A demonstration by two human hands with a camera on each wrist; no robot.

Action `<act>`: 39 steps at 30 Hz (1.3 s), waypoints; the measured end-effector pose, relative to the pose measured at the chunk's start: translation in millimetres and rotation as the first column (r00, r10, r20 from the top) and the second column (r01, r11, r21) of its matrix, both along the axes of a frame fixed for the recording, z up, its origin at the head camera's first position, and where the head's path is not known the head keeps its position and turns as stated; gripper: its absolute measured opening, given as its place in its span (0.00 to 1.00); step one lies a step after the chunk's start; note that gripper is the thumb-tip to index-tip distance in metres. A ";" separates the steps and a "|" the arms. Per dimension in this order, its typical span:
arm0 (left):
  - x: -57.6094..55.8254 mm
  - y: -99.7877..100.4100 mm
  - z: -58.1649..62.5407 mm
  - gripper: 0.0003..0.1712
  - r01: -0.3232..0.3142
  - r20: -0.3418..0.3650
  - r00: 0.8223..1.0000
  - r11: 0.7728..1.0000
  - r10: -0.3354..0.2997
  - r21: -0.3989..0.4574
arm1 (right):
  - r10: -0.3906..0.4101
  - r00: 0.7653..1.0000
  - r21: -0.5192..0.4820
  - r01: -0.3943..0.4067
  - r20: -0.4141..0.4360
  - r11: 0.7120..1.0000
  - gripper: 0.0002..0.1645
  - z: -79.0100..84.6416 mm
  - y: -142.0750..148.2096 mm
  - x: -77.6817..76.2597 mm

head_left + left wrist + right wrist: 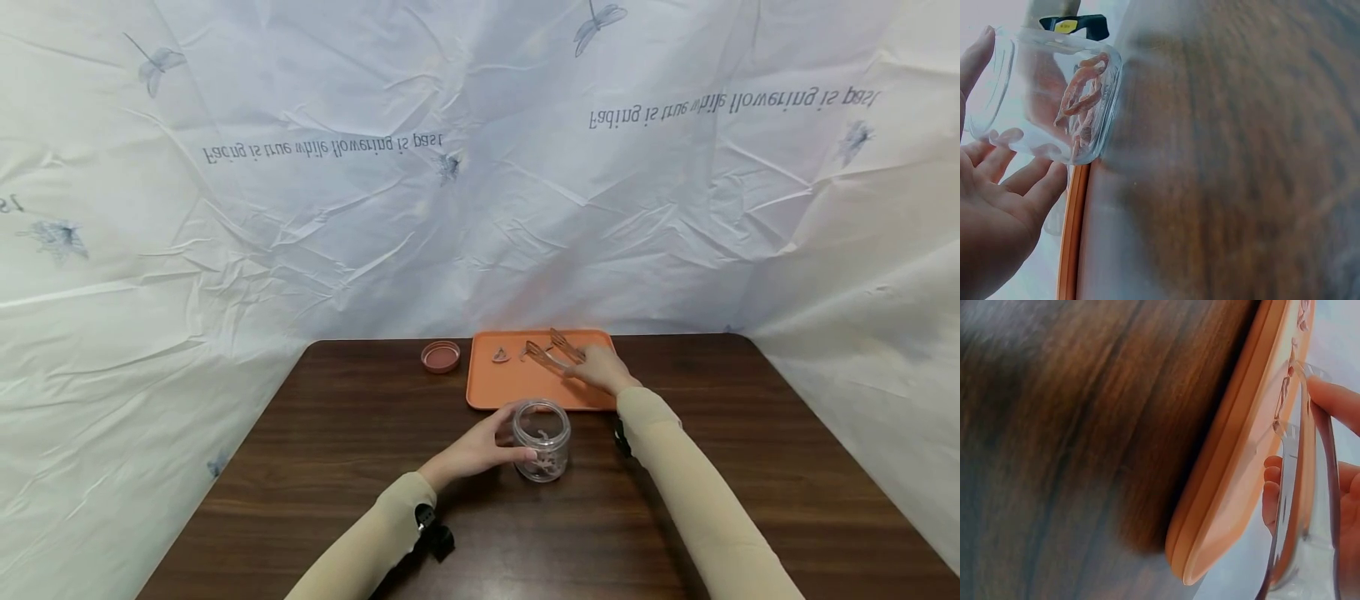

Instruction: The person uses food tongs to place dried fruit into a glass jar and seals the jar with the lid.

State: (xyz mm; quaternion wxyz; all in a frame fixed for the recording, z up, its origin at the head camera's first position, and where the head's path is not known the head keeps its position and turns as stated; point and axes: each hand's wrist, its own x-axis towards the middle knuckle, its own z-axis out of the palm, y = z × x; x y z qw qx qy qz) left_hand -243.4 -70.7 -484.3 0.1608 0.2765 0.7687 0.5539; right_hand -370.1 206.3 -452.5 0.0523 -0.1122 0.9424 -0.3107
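Observation:
My left hand (480,446) holds a clear jar (553,460), thumb on the near side and fingers round the far side. Several pinkish-brown strips (1088,90) lie at the jar's bottom, and its mouth is uncovered. Over the orange tray (498,390), my right hand (603,369) grips see-through tongs (545,358). The tong arms stand apart, tips pointing to the tray's far side. A thin strip (1283,394) shows by the tips in the right wrist view; whether they touch it I cannot tell. Another curled piece (500,356) lies to the left on the tray.
A reddish round lid (440,357) lies left of the tray on the dark wooden table (360,408). Whitish printed sheeting (480,208) hangs behind and beside the table. Black wrist devices (433,533) sit under both sleeves.

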 end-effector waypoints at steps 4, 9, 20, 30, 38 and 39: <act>-0.1 0.4 0.0 0.46 -0.003 -0.004 1.000 1.000 0.003 -0.008 | 0.008 1.000 0.027 -0.007 -0.015 1.000 0.39 -0.1 0.1 0.6; -1.4 0.8 0.0 0.46 -0.009 -0.015 1.000 1.000 0.009 -0.023 | 0.023 0.998 0.068 -0.019 -0.056 0.998 0.35 -0.1 -0.9 1.9; -3.5 1.1 -0.5 0.45 -0.011 -0.010 1.000 1.000 0.010 -0.020 | 0.052 0.993 0.050 -0.047 -0.106 0.998 0.27 0.3 -0.8 2.8; -2.7 -0.9 -2.7 0.44 -0.004 -0.006 1.000 1.000 0.004 -0.015 | 0.065 0.984 0.037 -0.059 -0.164 0.998 0.21 -1.3 2.4 3.5; -1.0 -0.9 -2.5 0.46 -0.002 -0.007 1.000 1.000 0.002 -0.013 | 0.057 0.983 0.027 -0.053 -0.175 0.998 0.19 -4.0 5.7 5.2; -0.9 -0.8 -2.6 0.46 -0.002 -0.009 1.000 1.000 0.002 -0.015 | 0.057 0.983 0.024 -0.054 -0.175 0.998 0.19 -4.1 5.8 5.4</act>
